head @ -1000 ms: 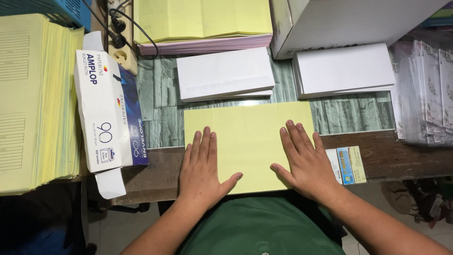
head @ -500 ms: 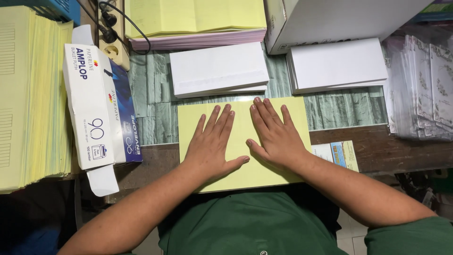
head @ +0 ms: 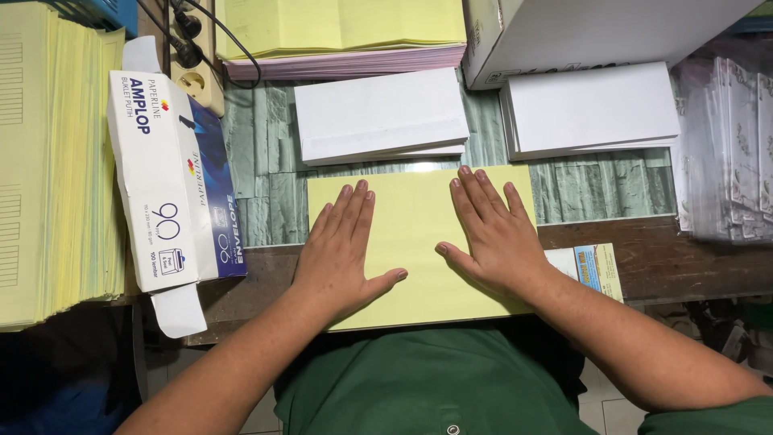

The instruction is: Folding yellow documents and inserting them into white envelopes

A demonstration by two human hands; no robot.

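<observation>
Flat on the yellow sheet (head: 419, 242): left hand (head: 342, 250) and right hand (head: 491, 234), both palm down, fingers stretched out straight and slightly spread, clasping nothing, only pressing on the paper. Thumbs turned inward toward each other, tips well apart, a strip of bare yellow between them.

Smooth, matte, pale yellow paper, rectangular, possibly folded though hard to tell. Long axis running left to right, parallel to the near edge of the desk (head: 684, 258). Far half resting on a green, stone-patterned surface covering; near half crossing the dark wooden desk edge and overhanging it toward a green shirt (head: 427, 387).

Just beyond the sheet: a stack of white envelopes (head: 378, 113), crisp-edged, long axis likewise left to right. Beyond and right of the sheet: a second white envelope stack (head: 592, 109) of the same shape. Farther beyond: a pile of yellow paper on pink paper (head: 346, 40) and a white cardboard box (head: 580, 32).

Left of the sheet: a long white and blue carton (head: 173, 185), glossy, end flap open, long axis running away from the body. Farther left: a tall stack of yellow sheets (head: 56, 161) with finely layered edges. Right of the sheet, touching its lower corner: a small printed card (head: 592, 270). Far right: clear, crinkly plastic sleeves (head: 729, 153).
</observation>
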